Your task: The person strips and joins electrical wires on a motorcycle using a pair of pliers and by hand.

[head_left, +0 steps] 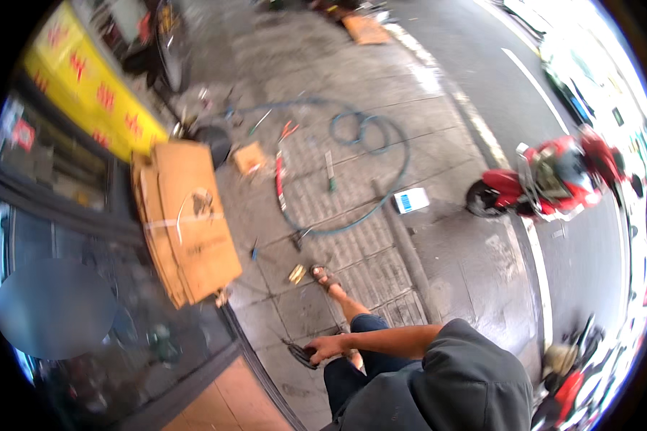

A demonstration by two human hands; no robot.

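Note:
My right hand [325,349] reaches across my body from the right, fingers closed round a dark curved object [298,353] that I cannot make out. My left hand is out of sight. Beyond my sandalled foot [322,274] lie a small brass-coloured piece [297,274], a dark tool [300,240] and a thin blue tool [254,251]. Farther up the pavement, a blue hose [407,161] lies in loops around a red bar [280,172], a green-handled tool [331,183] and orange-handled pliers [289,129]. A white-and-blue package [410,200] is just right of the hose.
Flattened cardboard [201,258], tied in a bundle, leans by a glass shopfront [65,237] with a yellow sign [79,79], on my left. A small carton [250,158] sits beside it. A red scooter [510,190] stands at the kerb, with the road and more vehicles beyond.

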